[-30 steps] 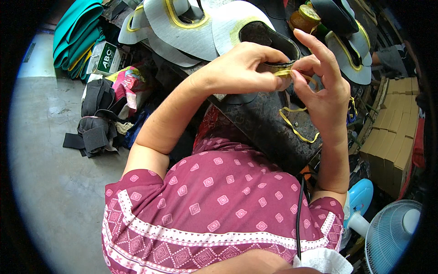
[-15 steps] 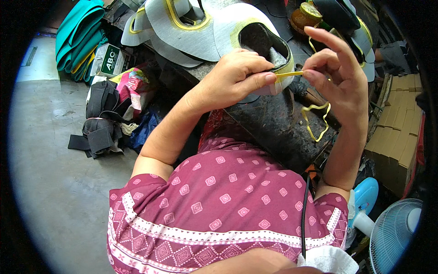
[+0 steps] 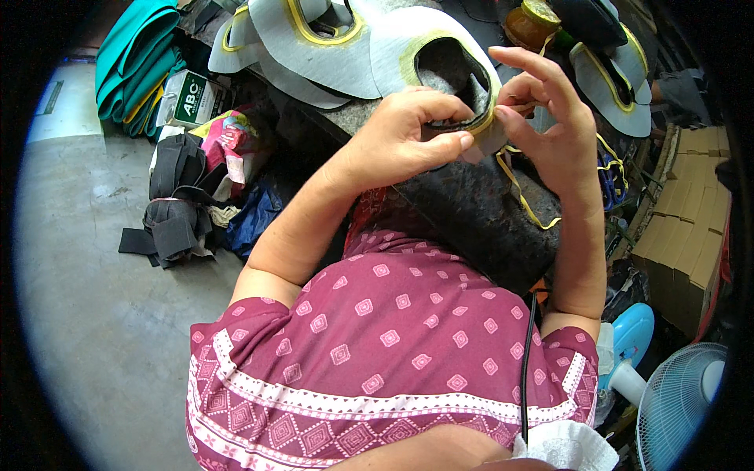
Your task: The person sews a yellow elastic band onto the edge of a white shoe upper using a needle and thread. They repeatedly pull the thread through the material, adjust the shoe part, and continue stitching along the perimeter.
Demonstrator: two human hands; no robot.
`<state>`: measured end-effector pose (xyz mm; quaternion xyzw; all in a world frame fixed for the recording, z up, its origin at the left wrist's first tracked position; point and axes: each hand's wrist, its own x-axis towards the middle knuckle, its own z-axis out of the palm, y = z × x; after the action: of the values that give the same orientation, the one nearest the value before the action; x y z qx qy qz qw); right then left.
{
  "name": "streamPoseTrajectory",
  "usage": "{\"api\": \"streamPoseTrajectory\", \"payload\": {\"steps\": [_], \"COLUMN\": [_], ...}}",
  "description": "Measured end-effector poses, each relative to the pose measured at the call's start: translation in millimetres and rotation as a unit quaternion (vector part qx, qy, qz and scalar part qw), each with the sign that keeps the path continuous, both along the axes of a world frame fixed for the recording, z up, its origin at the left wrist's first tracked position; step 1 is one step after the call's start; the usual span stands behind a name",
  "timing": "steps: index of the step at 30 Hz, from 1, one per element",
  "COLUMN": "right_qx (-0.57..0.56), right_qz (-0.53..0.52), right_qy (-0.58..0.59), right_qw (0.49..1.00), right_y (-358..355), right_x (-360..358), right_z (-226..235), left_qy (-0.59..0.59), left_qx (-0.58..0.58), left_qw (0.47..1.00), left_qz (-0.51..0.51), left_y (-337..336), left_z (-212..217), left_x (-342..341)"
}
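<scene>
We've got the left hand [image 3: 420, 135] pinching the grey piece [image 3: 404, 35] by its near rim; the piece extends beyond it. Just right, our right hand [image 3: 534, 114] seems to nip the yellow strip [image 3: 521, 196], tail dangling below. We'd guess piece light, bendy, best held by rim; strip thin, limp. Counter [image 3: 487, 228] below hands; jar [image 3: 528, 25] beyond the right.

Grey curved piece [image 3: 393, 43], dangling yellow strip [image 3: 515, 184]

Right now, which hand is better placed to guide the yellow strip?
Probably the right hand: its thumb is at the yellow strip, by the grey piece. The left hand seems busy gripping that piece's rim.
</scene>
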<state>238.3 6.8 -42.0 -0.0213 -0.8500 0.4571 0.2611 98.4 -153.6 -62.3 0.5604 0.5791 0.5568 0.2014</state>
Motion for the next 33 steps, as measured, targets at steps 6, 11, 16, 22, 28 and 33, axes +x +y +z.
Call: {"api": "streamPoseTrajectory", "payload": {"steps": [6,11,16,22,28,33], "right_qx": [-0.036,-0.103,-0.087,-0.132,-0.106,-0.09], "right_qz": [0.022,0.086,0.135,0.165,0.141,0.108], "right_qy": [-0.013,0.011,-0.025,-0.041,-0.05,-0.064], "right_qw": [0.999,0.991,0.987,0.977,0.983,0.988], "right_y": [-6.5,7.0,9.2,0.8,9.2,7.4], "right_x": [-5.4,9.6,11.4,6.6,-1.2,-2.7], "right_z": [-12.3,9.2,15.4,14.7,4.4,-6.6], "left_qy": [0.018,-0.034,-0.15,-0.201,-0.202,-0.189], "left_qx": [-0.21,-0.053,-0.245,-0.213,-0.163,-0.148], "left_qw": [0.978,0.998,0.955,0.95,0.962,0.967], "left_qz": [0.003,-0.029,-0.075,-0.104,-0.084,-0.083], "left_y": [2.0,2.3,-32.6,-42.2,-45.6,-46.9], "left_z": [10.3,14.3,16.5,-1.8,-10.5,-15.9], "left_x": [-1.1,5.9,7.0,11.1,14.7,16.5]}}
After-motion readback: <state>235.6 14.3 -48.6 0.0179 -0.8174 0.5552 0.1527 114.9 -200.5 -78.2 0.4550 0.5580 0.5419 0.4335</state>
